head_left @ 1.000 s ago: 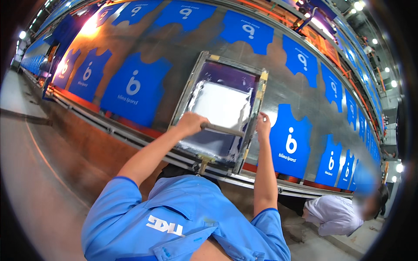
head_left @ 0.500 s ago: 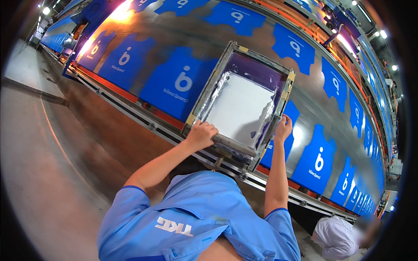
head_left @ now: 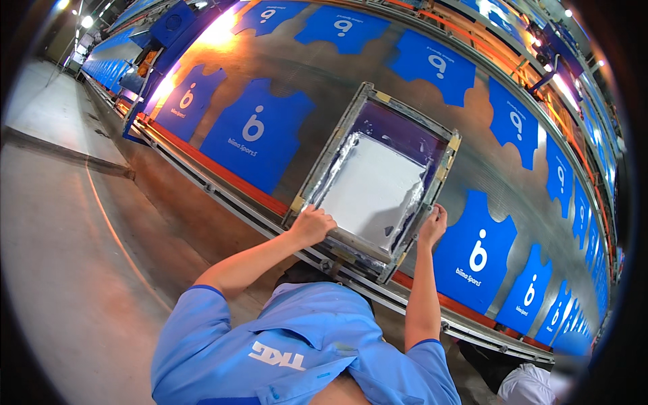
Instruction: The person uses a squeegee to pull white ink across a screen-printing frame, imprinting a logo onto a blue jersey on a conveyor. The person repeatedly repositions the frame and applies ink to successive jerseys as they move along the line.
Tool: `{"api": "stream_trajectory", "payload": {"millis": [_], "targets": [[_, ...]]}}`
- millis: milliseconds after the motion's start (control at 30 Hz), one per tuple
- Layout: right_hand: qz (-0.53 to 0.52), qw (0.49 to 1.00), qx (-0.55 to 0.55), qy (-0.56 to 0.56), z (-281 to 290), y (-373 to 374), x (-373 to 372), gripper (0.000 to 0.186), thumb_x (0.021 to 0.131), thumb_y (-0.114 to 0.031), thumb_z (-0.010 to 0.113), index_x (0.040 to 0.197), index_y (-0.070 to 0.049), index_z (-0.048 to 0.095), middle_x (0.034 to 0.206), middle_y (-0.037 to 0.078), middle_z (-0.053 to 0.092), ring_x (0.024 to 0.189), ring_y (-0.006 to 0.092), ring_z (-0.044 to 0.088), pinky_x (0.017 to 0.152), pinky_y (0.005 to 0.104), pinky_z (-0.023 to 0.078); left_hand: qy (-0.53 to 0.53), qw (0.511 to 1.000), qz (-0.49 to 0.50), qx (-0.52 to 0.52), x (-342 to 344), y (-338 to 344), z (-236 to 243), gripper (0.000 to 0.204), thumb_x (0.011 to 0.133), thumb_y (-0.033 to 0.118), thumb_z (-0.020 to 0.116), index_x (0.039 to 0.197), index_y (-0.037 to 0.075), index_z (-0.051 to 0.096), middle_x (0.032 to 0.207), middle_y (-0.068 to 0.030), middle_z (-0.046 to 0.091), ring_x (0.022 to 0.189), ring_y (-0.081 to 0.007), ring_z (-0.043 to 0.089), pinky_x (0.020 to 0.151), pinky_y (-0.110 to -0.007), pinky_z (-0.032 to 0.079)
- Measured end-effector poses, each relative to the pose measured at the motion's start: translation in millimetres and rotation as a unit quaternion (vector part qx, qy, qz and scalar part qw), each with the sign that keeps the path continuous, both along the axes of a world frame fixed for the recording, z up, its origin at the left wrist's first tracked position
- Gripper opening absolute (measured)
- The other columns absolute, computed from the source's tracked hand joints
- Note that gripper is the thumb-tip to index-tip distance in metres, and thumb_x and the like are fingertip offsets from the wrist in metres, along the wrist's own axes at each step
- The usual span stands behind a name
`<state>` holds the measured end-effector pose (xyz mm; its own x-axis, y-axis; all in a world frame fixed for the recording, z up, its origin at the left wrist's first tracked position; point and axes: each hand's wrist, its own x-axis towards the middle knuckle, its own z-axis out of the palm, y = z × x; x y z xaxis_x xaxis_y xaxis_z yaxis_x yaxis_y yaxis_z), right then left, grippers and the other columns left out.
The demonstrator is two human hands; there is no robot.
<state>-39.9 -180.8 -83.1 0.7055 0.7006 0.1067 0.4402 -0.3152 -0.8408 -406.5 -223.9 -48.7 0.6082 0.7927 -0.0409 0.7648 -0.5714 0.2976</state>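
A rectangular screen printing frame [head_left: 444,167] lies tilted across the long table in front of me. White ink [head_left: 374,192] covers much of its mesh, with a purple band [head_left: 398,125] along the far end. My left hand [head_left: 312,226] is closed on the frame near its near left corner, beside a bar [head_left: 364,244] that crosses the near end. On the right side rail, toward the near end, my right hand [head_left: 432,226] is closed with bent fingers. Blue vest-shaped fabric pieces with white prints flank the frame, one at left [head_left: 253,131], another at right [head_left: 476,253].
The table [head_left: 324,74] carries several more blue pieces in two rows. A metal rail [head_left: 223,192] runs along its near edge. At the far left stands a blue machine [head_left: 162,40] beside a bright orange glow. Another person [head_left: 526,385] is low at the bottom right.
The frame and both hands have moved left along the table. The blue piece formerly just left of the frame is now covered, and the partly covered one at right now lies exposed.
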Motion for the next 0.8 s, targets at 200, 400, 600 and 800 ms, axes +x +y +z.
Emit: {"api": "stream_trajectory", "payload": {"millis": [200,400,600,800], "targets": [[-0.002,1.000,-0.013,-0.016,-5,0,7,0.021,0.102,-0.023,0.058,0.110,-0.008,0.071,0.073,0.009,0.064,0.062,0.0192,0.054,0.063,0.0384,0.046,-0.046,0.998,0.045,-0.003,7,16,33,0.032,0.070,0.008,0.076,0.100,0.019,0.078,0.097,0.0011,0.076,0.091,-0.0184,0.068,0.085,-0.038,0.045],[0.049,0.992,-0.103,-0.051,12,-2,3,0.024,0.100,-0.028,0.062,0.115,-0.011,0.071,0.090,0.013,0.067,0.080,0.0267,0.061,0.076,0.0420,0.049,-0.073,0.996,0.045,-0.002,29,148,43,0.024,0.074,0.016,0.078,0.097,0.018,0.079,0.094,-0.0054,0.077,0.090,-0.0255,0.071,0.083,-0.044,0.048],[0.190,0.892,-0.145,-0.383,117,27,-3,0.044,0.083,-0.034,0.080,0.124,-0.020,0.071,0.125,0.005,0.060,0.120,0.0254,0.055,0.098,0.0458,0.041,0.008,0.999,0.010,-0.048,67,266,79,0.037,0.073,0.033,0.083,0.105,0.016,0.079,0.092,-0.0118,0.076,0.091,-0.0324,0.073,0.083,-0.046,0.056],[0.316,0.851,-0.135,-0.396,156,134,-14,0.050,0.074,-0.037,0.086,0.118,-0.018,0.074,0.111,0.003,0.071,0.113,0.0236,0.061,0.094,0.0443,0.039,0.059,0.996,-0.022,-0.060,77,293,93,0.044,0.073,0.036,0.085,0.112,0.018,0.078,0.093,-0.0081,0.077,0.092,-0.0293,0.073,0.085,-0.044,0.057]]}}
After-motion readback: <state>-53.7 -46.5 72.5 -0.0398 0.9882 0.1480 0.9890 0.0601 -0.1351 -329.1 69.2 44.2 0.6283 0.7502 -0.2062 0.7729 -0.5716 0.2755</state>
